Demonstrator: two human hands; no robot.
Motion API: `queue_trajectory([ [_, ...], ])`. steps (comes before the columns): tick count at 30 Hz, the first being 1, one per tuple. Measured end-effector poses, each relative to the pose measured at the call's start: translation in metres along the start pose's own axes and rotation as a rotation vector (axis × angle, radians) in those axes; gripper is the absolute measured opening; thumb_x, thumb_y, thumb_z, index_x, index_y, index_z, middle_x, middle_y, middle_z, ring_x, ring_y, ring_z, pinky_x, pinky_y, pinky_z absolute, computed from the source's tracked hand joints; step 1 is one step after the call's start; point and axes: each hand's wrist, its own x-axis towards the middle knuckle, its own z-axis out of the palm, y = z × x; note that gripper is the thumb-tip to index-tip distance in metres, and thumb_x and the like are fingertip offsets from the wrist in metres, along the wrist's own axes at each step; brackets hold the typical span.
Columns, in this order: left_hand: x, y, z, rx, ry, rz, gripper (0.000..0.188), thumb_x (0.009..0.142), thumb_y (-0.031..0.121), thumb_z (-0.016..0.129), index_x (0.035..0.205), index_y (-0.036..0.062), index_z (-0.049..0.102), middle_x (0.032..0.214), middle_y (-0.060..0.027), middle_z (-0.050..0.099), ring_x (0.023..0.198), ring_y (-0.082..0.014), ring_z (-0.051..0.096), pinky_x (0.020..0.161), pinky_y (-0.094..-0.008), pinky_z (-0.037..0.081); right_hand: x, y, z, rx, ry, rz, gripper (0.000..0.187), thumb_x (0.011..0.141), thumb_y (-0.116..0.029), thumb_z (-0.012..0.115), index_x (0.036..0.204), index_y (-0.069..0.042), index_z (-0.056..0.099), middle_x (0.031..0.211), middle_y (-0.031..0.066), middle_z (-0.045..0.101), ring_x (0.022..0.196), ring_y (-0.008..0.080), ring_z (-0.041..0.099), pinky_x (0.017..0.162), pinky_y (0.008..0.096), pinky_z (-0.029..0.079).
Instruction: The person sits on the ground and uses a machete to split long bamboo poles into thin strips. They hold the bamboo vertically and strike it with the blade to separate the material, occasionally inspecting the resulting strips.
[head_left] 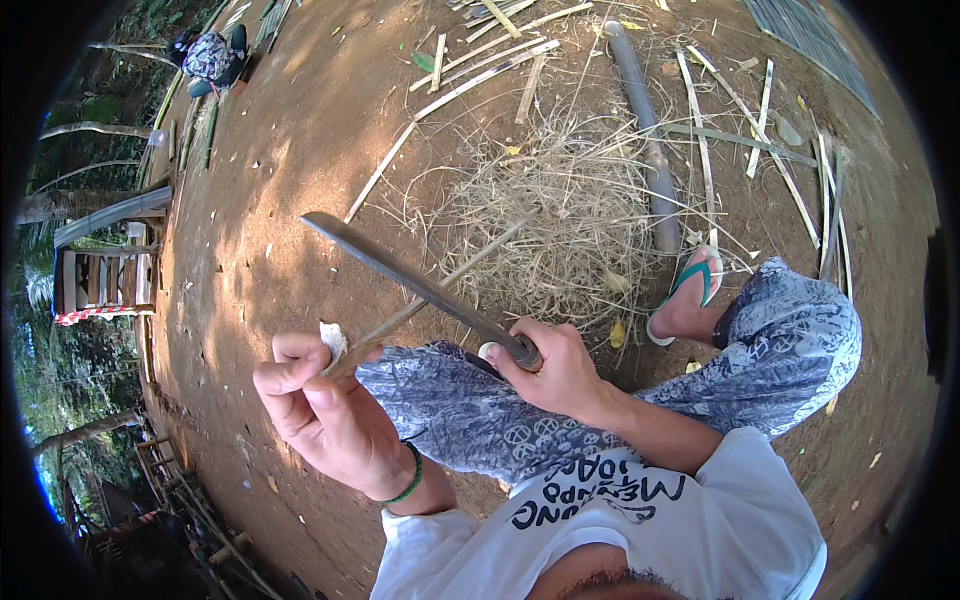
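Note:
My right hand (562, 368) is wrapped round the dark handle of a machete (392, 268), whose long blade points up and to the left. My left hand (330, 425), wearing a dark green wristband, pinches the near end of a thin bamboo strip (468, 265). A whitish scrap (333, 342), perhaps cloth, sits at those fingers. The strip slants away to the right and crosses the blade; whether the two touch I cannot tell. Beyond them lies a heap of curly bamboo shavings (550, 205) on the ground.
A dark pole (642, 130) lies along the heap's right side. Split bamboo strips (480, 75) are scattered at the far side and right. My sandalled foot (690, 290) rests beside the heap. Another person (212, 60) is at the far left, and a wooden structure (110, 275) stands left.

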Motion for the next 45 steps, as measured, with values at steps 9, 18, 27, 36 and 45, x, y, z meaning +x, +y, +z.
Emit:
queue_trajectory([
  [9,0.000,0.007,0.023,0.053,0.109,-0.002,0.010,0.103,0.010,0.051,0.099,0.0034,0.044,0.092,-0.0083,0.046,0.077,-0.0196,0.065,0.071,-0.0349,0.064,0.002,-0.063,-0.018,0.162,-0.183,0.091,0.036,0.094,-0.030,0.069,0.091,0.005,0.059,0.046,0.0072,0.050,0.041,0.0187,0.057,0.044,0.0328,0.040],
  [18,-0.011,0.011,0.036,-0.102,0.073,-0.005,0.011,0.099,0.003,0.055,0.109,-0.0007,0.054,0.106,-0.0138,0.061,0.089,-0.0170,0.068,0.075,-0.0372,0.065,0.000,-0.112,-0.039,0.210,-0.243,-0.139,0.043,0.096,-0.037,0.065,0.095,0.005,0.058,0.048,0.0085,0.052,0.044,0.0224,0.061,0.044,0.0342,0.043],
  [27,-0.009,0.027,0.037,-0.135,0.130,-0.228,0.030,0.088,-0.001,0.072,0.116,-0.0019,0.062,0.108,-0.0116,0.063,0.099,-0.0145,0.061,0.081,-0.0249,0.050,-0.001,-0.116,-0.059,0.336,-0.288,-0.014,0.037,0.096,-0.034,0.065,0.094,0.003,0.061,0.046,0.0033,0.045,0.041,0.0117,0.052,0.042,0.0296,0.037],
  [36,-0.006,0.027,0.045,-0.110,0.096,-0.157,0.019,0.087,-0.005,0.072,0.101,0.0003,0.061,0.105,-0.0107,0.062,0.095,-0.0130,0.059,0.084,-0.0274,0.048,0.001,-0.123,-0.053,0.254,-0.250,-0.179,0.042,0.097,-0.038,0.064,0.092,0.003,0.059,0.048,0.0056,0.046,0.041,0.0188,0.055,0.043,0.0320,0.039],
  [45,-0.015,0.029,0.048,-0.125,0.190,-0.214,0.016,0.088,-0.007,0.069,0.098,0.0023,0.060,0.102,-0.0118,0.067,0.092,-0.0149,0.064,0.081,-0.0288,0.053,0.002,-0.127,-0.047,0.011,-0.175,-0.256,0.046,0.094,-0.043,0.067,0.088,0.002,0.059,0.057,0.0138,0.059,0.049,0.0310,0.064,0.045,0.0386,0.047],
])
